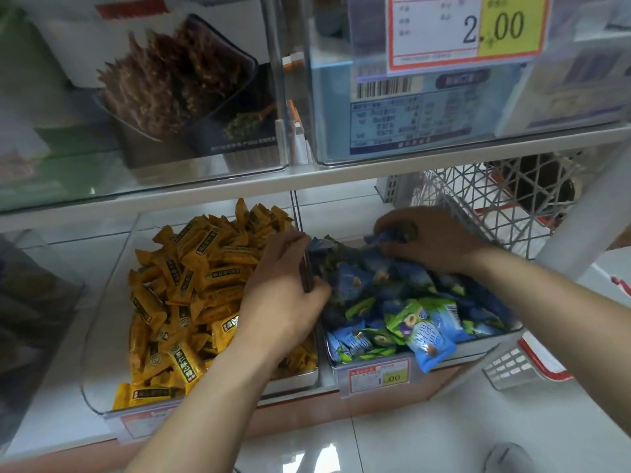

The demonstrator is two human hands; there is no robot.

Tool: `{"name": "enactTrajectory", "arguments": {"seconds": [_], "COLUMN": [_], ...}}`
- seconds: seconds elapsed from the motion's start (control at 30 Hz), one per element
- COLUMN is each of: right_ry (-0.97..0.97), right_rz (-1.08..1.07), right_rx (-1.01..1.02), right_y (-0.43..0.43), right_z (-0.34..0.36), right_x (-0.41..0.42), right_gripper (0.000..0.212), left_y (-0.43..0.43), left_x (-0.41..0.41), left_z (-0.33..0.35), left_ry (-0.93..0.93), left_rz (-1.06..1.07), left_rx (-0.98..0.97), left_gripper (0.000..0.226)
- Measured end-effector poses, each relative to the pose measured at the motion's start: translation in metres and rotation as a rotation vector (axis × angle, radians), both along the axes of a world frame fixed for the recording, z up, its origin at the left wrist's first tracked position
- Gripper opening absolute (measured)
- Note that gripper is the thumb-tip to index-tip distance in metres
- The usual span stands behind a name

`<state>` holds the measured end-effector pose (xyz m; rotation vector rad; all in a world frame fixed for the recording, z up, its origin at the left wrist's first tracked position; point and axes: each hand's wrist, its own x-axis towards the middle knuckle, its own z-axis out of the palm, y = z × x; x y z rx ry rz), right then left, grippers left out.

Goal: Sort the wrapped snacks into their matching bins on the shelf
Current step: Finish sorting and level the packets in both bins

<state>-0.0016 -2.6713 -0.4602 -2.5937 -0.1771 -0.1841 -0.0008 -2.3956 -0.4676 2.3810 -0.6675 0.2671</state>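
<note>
Two hands: left hand, right hand. Two bins: left bin of yellow snacks, right bin of blue snacks. One basket.

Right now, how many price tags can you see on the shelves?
3. A big 2.00 tag on the upper right bin, a small 1.00 tag on the front of the blue-snack bin, and a blurred tag below the yellow-snack bin. Others may be hidden.

shelf | clear bin of yellow snacks left | clear bin of blue snacks right (side by side)
</note>
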Motion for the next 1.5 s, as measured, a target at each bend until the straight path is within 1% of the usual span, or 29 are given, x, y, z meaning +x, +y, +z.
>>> {"name": "enactTrajectory", "arguments": {"seconds": [0.07,0.17,0.37,0.43,0.53,0.6,0.63,0.67,0.73,0.77,0.8,0.83,0.9,1.0,1.1,1.2,1.23,1.33,1.37,1.43,1.5], "right_ry": [-0.105,-0.204,-0.205,-0.13,0.121,0.161,0.203,0.302,0.606,0.712,0.751,0.739,0.64,0.424,0.271,0.158,0.137,0.131,0.117,0.108,0.183], "right_rz": [-0.139,-0.273,-0.34,-0.317,-0.242,-0.242,-0.243,-0.243,-0.274,-0.295,-0.311,-0.317,-0.294,-0.272,-0.187,-0.133,-0.131,-0.19,-0.229,-0.282,-0.278], "right_rx": [0.082,0.169,0.215,0.189,0.092,-0.018,-0.092,-0.176,-0.33,-0.374,-0.381,-0.364,-0.304,-0.178,-0.134,-0.027,-0.001,0.081,0.116,0.165,0.184], "right_y": [-0.014,-0.019,-0.013,-0.009,0.001,0.009,0.012,0.014,0.02,0.024,0.028,0.034,0.046,0.056,0.054,0.046,0.042,0.031,0.027,0.016,0.008], "right_z": [0.008,0.016,0.023,0.024,0.029,0.034,0.035,0.034,0.027,0.02,0.012,0.005,-0.011,-0.031,-0.037,-0.034,-0.032,-0.019,-0.013,0.001,0.015], "right_x": [-0.001,0.003,0.011,0.013,0.009,-0.001,-0.008,-0.015,-0.028,-0.032,-0.033,-0.032,-0.025,-0.013,-0.003,0.002,0.003,0.01,0.013,0.018,0.017], "right_gripper": [0.021,0.02,0.026,0.026,0.031,0.046,0.06,0.08,0.122,0.133,0.137,0.138,0.134,0.117,0.084,0.041,0.034,0.029,0.033,0.045,0.068], "left_y": [-0.001,-0.003,-0.003,-0.002,-0.002,-0.001,-0.001,-0.001,-0.002,-0.002,-0.003,-0.003,-0.002,-0.003,-0.005,-0.005,-0.005,-0.005,-0.004,-0.001,0.002], "left_x": [0.0,-0.001,-0.001,0.0,0.0,0.0,0.0,0.0,0.0,0.0,-0.001,-0.001,-0.002,-0.002,-0.002,-0.001,-0.001,-0.001,-0.001,0.0,0.002], "left_z": [0.001,0.001,0.003,0.004,0.004,0.004,0.004,0.004,0.003,0.002,0.002,0.001,0.002,0.003,0.002,0.002,0.003,0.006,0.007,0.009,0.01], "left_ry": [-0.001,0.008,0.027,0.032,0.043,0.044,0.041,0.037,0.027,0.025,0.025,0.025,0.028,0.033,0.026,0.031,0.032,0.038,0.043,0.059,0.077], "left_rz": [0.012,0.03,0.024,0.021,0.016,0.009,0.007,0.007,0.01,0.012,0.013,0.015,0.015,0.013,0.022,0.039,0.039,0.028,0.023,0.01,-0.011], "left_rx": [0.005,0.009,0.006,0.002,-0.004,-0.01,-0.011,-0.009,-0.002,-0.001,-0.002,-0.003,-0.004,-0.029,-0.012,-0.002,-0.006,-0.015,-0.014,-0.006,0.004], "left_gripper": [0.058,0.058,0.058,0.058,0.057,0.056,0.056,0.056,0.056,0.055,0.055,0.055,0.055,0.054,0.051,0.052,0.052,0.052,0.053,0.055,0.054]}}
